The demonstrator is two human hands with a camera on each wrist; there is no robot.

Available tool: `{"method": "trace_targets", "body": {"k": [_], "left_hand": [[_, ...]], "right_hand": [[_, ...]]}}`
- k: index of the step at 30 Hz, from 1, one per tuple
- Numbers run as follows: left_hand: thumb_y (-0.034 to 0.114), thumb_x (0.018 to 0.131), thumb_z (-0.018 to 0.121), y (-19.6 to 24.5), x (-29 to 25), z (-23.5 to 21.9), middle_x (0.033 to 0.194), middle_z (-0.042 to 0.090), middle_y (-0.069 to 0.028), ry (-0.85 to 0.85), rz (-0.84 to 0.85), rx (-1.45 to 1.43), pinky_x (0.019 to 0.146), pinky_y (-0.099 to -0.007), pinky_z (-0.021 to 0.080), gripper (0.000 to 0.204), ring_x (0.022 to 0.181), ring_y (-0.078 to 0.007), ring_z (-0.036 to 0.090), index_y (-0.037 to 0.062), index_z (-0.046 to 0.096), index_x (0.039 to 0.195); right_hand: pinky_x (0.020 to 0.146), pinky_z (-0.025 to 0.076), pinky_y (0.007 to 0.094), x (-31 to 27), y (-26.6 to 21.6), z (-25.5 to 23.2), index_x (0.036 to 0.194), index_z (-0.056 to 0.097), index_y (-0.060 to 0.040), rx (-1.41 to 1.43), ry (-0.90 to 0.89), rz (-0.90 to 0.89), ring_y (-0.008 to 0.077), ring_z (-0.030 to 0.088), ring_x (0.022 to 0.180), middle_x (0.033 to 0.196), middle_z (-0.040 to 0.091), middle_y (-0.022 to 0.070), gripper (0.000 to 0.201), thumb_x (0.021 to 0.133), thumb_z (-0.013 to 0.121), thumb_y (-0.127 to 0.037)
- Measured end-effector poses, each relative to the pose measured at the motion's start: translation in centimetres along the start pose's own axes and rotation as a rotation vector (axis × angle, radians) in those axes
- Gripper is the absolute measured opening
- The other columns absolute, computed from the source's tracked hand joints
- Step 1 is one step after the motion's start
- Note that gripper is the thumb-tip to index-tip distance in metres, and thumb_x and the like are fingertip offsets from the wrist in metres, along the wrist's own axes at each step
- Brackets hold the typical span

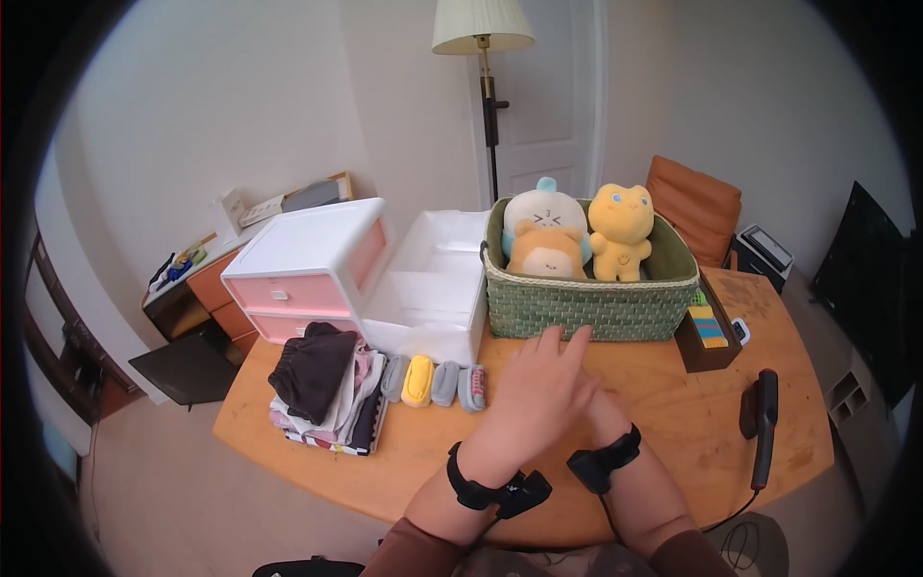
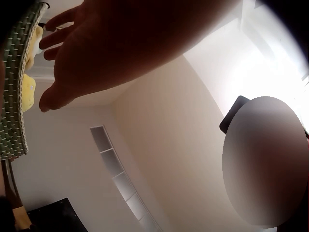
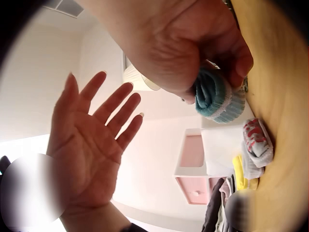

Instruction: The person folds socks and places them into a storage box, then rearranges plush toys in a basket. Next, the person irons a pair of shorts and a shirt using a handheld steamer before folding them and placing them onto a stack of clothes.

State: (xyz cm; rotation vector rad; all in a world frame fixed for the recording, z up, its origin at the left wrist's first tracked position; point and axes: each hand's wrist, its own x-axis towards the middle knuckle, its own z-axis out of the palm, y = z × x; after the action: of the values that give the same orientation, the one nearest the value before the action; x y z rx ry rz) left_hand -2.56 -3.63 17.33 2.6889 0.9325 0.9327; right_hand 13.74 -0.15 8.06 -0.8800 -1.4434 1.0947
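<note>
My right hand (image 3: pixel 193 58) grips a rolled teal sock (image 3: pixel 212 99) with a pale ribbed band, low over the table. In the head view this hand is mostly behind my left one, and the sock is hidden. My left hand (image 1: pixel 536 389) is held up beside it, fingers straight and spread, palm bare in the right wrist view. To the left lie several rolled socks: a yellow sock (image 1: pixel 417 381), grey ones, and a grey sock with red pattern (image 1: pixel 473 388). Just beyond the hands is a green woven basket (image 1: pixel 586 308).
Plush toys (image 1: pixel 545 226) sit in the basket. A white drawer bin (image 1: pixel 423 327) stands beside a pink-and-white drawer unit (image 1: pixel 298 255), with folded clothes (image 1: pixel 322 385) in front. At right are a brown box (image 1: pixel 710 361) with a striped item and a black corded device (image 1: pixel 763 428).
</note>
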Motion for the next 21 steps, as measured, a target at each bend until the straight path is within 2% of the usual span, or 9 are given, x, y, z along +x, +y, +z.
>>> {"method": "trace_targets", "body": {"k": [1, 3, 7, 9, 10, 12, 17, 20, 21], "left_hand": [[0.022, 0.086, 0.068, 0.0, -0.1, 0.1, 0.121, 0.056, -0.0195, -0.001, -0.001, -0.001, 0.093, -0.0440, 0.046, 0.058, 0.110, -0.0365, 0.056, 0.0036, 0.047, 0.137], [0.028, 0.086, 0.068, 0.0, -0.2, 0.2, 0.115, 0.058, -0.0182, -0.108, 0.003, 0.011, 0.089, -0.0435, 0.047, 0.060, 0.103, -0.0357, 0.059, 0.0039, 0.047, 0.137], [0.030, 0.086, 0.069, 0.7, -0.4, 0.8, 0.112, 0.057, -0.0182, -0.097, 0.048, 0.032, 0.087, -0.0428, 0.047, 0.061, 0.099, -0.0353, 0.060, 0.0040, 0.047, 0.136], [0.035, 0.079, 0.074, 0.6, -0.6, 1.3, 0.105, 0.059, -0.0151, -0.084, 0.092, 0.037, 0.081, -0.0421, 0.047, 0.066, 0.096, -0.0319, 0.061, 0.0071, 0.051, 0.134], [0.035, 0.079, 0.074, 0.8, -0.5, 1.1, 0.105, 0.059, -0.0151, -0.089, 0.103, 0.035, 0.081, -0.0421, 0.047, 0.066, 0.096, -0.0319, 0.061, 0.0071, 0.051, 0.134], [0.035, 0.087, 0.068, 1.2, -0.6, 0.4, 0.106, 0.057, -0.0176, -0.178, 0.080, 0.012, 0.085, -0.0433, 0.046, 0.062, 0.098, -0.0350, 0.059, 0.0036, 0.046, 0.137], [0.038, 0.088, 0.067, 1.0, -0.6, 0.4, 0.107, 0.058, -0.0157, -0.169, 0.152, 0.022, 0.086, -0.0435, 0.047, 0.062, 0.099, -0.0339, 0.059, 0.0042, 0.047, 0.137], [0.037, 0.088, 0.067, 1.3, -0.6, 0.1, 0.110, 0.059, -0.0154, -0.176, 0.118, 0.047, 0.086, -0.0434, 0.047, 0.061, 0.100, -0.0352, 0.059, 0.0038, 0.048, 0.136], [0.037, 0.088, 0.067, 1.3, -0.5, 0.1, 0.110, 0.059, -0.0154, -0.189, 0.136, 0.042, 0.086, -0.0434, 0.047, 0.061, 0.100, -0.0352, 0.059, 0.0038, 0.048, 0.136]], "right_hand": [[0.082, 0.051, 0.0292, 0.0, 0.1, 0.0, 0.121, 0.052, 0.0017, -0.012, -0.008, -0.004, 0.0165, 0.060, 0.101, 0.112, 0.062, 0.0100, 0.037, 0.093, 0.064, -0.019], [0.082, 0.051, 0.0294, -0.2, 0.3, 0.2, 0.121, 0.052, 0.0016, -0.034, -0.028, -0.013, 0.0169, 0.060, 0.101, 0.113, 0.062, 0.0103, 0.037, 0.093, 0.064, -0.019], [0.082, 0.051, 0.0298, 0.6, 0.5, 1.3, 0.121, 0.053, 0.0016, -0.081, -0.063, -0.033, 0.0176, 0.060, 0.102, 0.113, 0.062, 0.0110, 0.037, 0.092, 0.064, -0.019], [0.083, 0.051, 0.0300, 1.2, 0.7, 2.0, 0.121, 0.053, 0.0015, -0.105, -0.070, -0.046, 0.0180, 0.060, 0.102, 0.113, 0.062, 0.0113, 0.037, 0.092, 0.064, -0.019], [0.083, 0.051, 0.0301, 1.5, 0.7, 2.3, 0.121, 0.053, 0.0015, -0.119, -0.067, -0.053, 0.0182, 0.060, 0.102, 0.113, 0.062, 0.0114, 0.037, 0.092, 0.064, -0.019], [0.083, 0.051, 0.0303, 1.7, 0.9, 2.6, 0.121, 0.053, 0.0015, -0.149, -0.045, -0.063, 0.0185, 0.060, 0.102, 0.114, 0.062, 0.0117, 0.038, 0.092, 0.064, -0.019], [0.083, 0.051, 0.0308, 1.2, 1.8, 3.1, 0.121, 0.053, 0.0014, -0.227, 0.057, -0.070, 0.0195, 0.060, 0.102, 0.114, 0.062, 0.0125, 0.038, 0.091, 0.065, -0.019], [0.084, 0.051, 0.0312, 0.5, 3.1, 4.8, 0.121, 0.053, 0.0013, -0.270, 0.115, -0.073, 0.0200, 0.061, 0.102, 0.114, 0.062, 0.0130, 0.038, 0.091, 0.065, -0.019], [0.084, 0.051, 0.0313, 0.2, 2.4, 2.1, 0.121, 0.053, 0.0013, -0.282, 0.129, -0.074, 0.0202, 0.061, 0.102, 0.115, 0.062, 0.0131, 0.038, 0.091, 0.065, -0.019]]}}
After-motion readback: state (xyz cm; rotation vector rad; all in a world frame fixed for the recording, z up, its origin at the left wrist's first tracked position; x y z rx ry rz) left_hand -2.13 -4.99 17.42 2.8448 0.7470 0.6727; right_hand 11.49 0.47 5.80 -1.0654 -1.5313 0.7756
